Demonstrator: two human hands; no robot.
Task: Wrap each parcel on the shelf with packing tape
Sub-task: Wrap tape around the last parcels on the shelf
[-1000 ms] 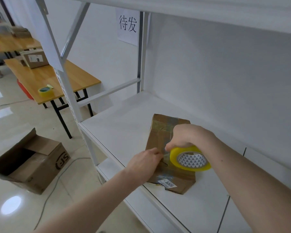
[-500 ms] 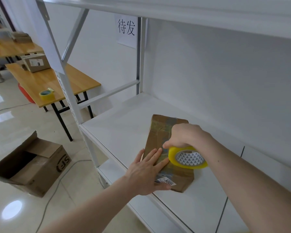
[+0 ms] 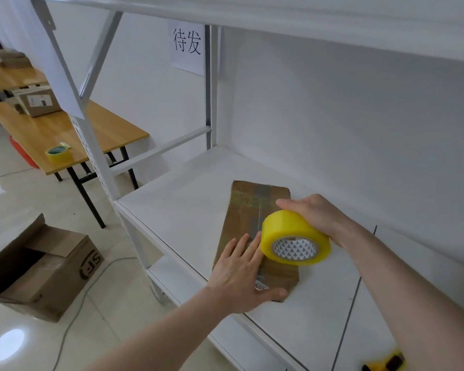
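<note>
The left hand covers most of the parcel's white label (digits unreadable); a yellow-black object is cut off at the bottom edge.

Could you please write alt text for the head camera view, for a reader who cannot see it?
A person's left hand presses flat on a brown taped parcel lying on a white shelf, while the right hand holds a yellow tape roll over it. Beyond stand a wooden table and an open cardboard box on the floor.
</note>
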